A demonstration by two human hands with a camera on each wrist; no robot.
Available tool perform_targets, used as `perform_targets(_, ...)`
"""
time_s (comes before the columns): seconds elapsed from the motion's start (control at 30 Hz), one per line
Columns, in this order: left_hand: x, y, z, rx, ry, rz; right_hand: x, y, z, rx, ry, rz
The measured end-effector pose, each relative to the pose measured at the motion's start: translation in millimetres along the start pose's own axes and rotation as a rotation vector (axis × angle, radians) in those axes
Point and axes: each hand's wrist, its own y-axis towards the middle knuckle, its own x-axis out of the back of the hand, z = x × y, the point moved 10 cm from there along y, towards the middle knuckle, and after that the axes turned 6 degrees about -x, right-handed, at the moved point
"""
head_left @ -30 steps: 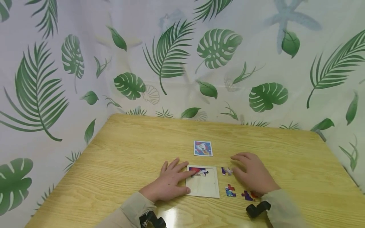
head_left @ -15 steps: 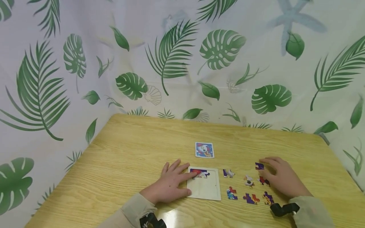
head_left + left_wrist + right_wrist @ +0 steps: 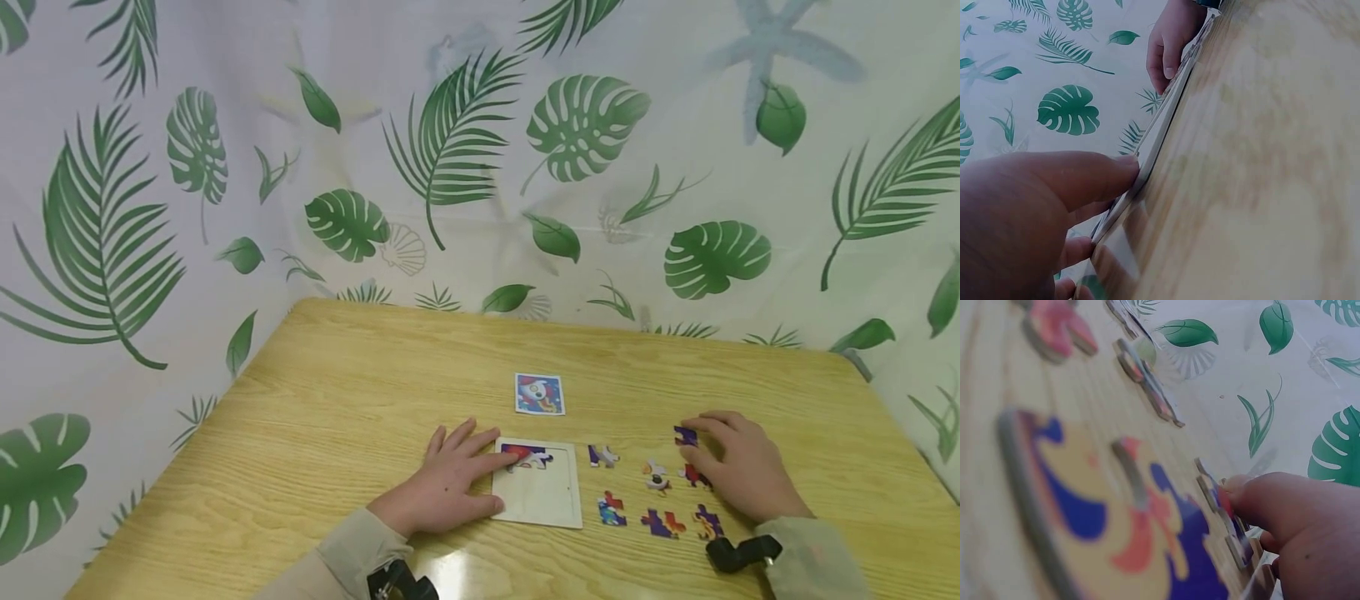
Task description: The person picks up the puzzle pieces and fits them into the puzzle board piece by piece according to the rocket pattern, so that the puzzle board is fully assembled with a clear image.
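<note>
The left hand [image 3: 452,489] lies spread on the left edge of the puzzle tray [image 3: 538,504]. Its index fingertip rests on the joined red, purple and white pieces [image 3: 536,457] in the tray's upper left corner. In the left wrist view its thumb [image 3: 1094,178] touches the tray's edge. To the right, the right hand [image 3: 742,467] has thumb and index finger around a purple puzzle piece [image 3: 684,435], apparently pinching it. Under that hand sits a partly covered red and dark piece [image 3: 694,475], also near the thumb [image 3: 1266,497] in the right wrist view.
Several loose pieces lie between tray and right hand: a purple and white one [image 3: 602,456], a white one [image 3: 656,475], a red and blue one [image 3: 611,508], and a purple and orange one [image 3: 662,523]. A picture card [image 3: 539,394] lies behind the tray. Leaf-printed cloth [image 3: 480,167] surrounds the wooden table.
The right hand moved right, from beside the purple and white piece to the purple piece at the far right, uncovering several pieces. It barely moved in the last half second. The left hand stayed put.
</note>
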Motion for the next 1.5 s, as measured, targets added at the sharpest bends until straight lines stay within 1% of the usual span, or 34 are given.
perform_targets(0.33, 2.1, 2.2, -3.7, -0.015, 0.005, -0.004, 2.9, -2.3, -2.6, -0.015, 0.008, 0.017)
perform_targets(0.53, 1.0, 1.9, -3.0, -0.016, -0.005, -0.005, 2.5, -2.8, -3.0, -0.01, 0.02, 0.018)
perform_targets(0.77, -2.0, 0.4, 1.7, 0.0, -0.03, -0.01, 4.1, -1.5, 2.5, -0.006, 0.052, 0.003)
perform_targets(0.97, -3.8, -1.1, 3.4, 0.009, -0.04, -0.011, 2.3, -0.1, 8.7, 0.004, 0.034, -0.019)
perform_targets(1.07, -3.5, -1.3, 2.6, 0.009, -0.04, -0.009, 2.1, -0.1, 11.6, 0.002, 0.026, -0.017)
perform_targets(1.17, -3.0, -1.3, 1.8, 0.009, -0.037, -0.009, 0.3, -0.2, 13.9, -0.009, 0.041, 0.001)
perform_targets(1.27, -3.0, -1.1, 1.5, 0.006, -0.033, -0.008, -4.2, 0.0, 20.2, -0.005, 0.066, 0.027)
perform_targets(1.4, -2.2, -0.1, 0.7, -0.004, -0.018, -0.014, -10.2, 0.8, 34.9, 0.014, 0.093, 0.054)
perform_targets(1.5, -0.8, 0.6, -0.2, -0.009, -0.007, -0.021, -13.0, 1.5, 46.6, 0.035, 0.1, 0.053)
